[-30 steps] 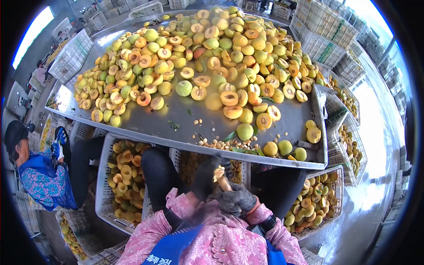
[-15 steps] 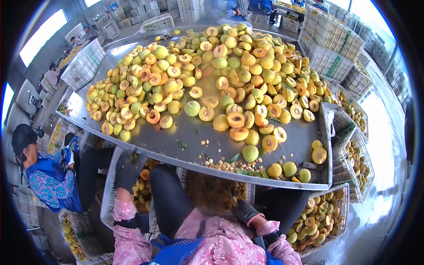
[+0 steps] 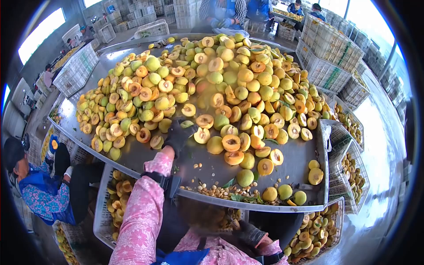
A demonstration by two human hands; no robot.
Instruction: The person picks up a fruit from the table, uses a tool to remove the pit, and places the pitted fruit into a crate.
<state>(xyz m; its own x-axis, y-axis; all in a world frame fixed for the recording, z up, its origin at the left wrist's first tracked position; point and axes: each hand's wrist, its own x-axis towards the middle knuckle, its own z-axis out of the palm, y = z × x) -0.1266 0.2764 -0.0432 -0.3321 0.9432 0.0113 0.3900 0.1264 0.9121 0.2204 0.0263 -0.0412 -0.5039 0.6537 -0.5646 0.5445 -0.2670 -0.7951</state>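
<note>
My left hand [image 3: 179, 136], in a dark glove, reaches over the metal table [image 3: 207, 173]. Its fingers are around a green fruit [image 3: 187, 124] in front of the heap, partly covering it. Beside that fruit lie halved yellow fruits [image 3: 204, 121] with brown centres. My right hand [image 3: 250, 233], also gloved, is low by my lap, beyond the table's near edge. Its fingers are curled, and what they hold is too dark to make out. A crate [image 3: 216, 217] under the table edge near it contains fruit pieces.
Loose pits [image 3: 221, 192] and leaves lie along the near edge. Crates of halved fruit stand at the left [image 3: 102, 207] and right [image 3: 341, 221] of my legs. A co-worker [image 3: 44, 190] sits at the left. Stacked crates [image 3: 329, 48] stand at the back right.
My left hand has moved from above the left crate up and right onto the table, to the green fruit. My right hand remains low by my lap. The view has shifted slightly.
</note>
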